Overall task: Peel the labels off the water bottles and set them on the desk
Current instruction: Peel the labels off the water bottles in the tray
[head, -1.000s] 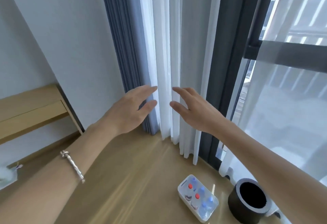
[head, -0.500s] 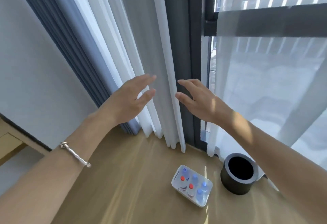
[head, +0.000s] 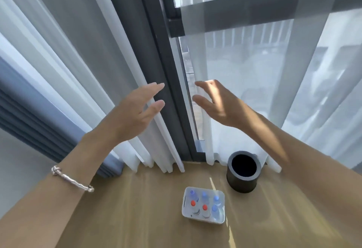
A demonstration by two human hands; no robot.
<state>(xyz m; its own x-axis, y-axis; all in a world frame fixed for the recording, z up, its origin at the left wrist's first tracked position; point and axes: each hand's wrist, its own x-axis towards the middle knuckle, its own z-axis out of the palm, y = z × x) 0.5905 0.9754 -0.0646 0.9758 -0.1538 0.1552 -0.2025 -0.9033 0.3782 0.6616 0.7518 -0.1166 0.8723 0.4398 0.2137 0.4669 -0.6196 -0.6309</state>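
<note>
Both my left hand and right hand hover spread, holding nothing; next I reach down to the bottles.

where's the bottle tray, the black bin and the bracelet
bottle tray (head: 184,209): head view, on its left wall
black bin (head: 241,185): head view, on its outer front wall
bracelet (head: 70,179): head view, on the middle of the band
</note>
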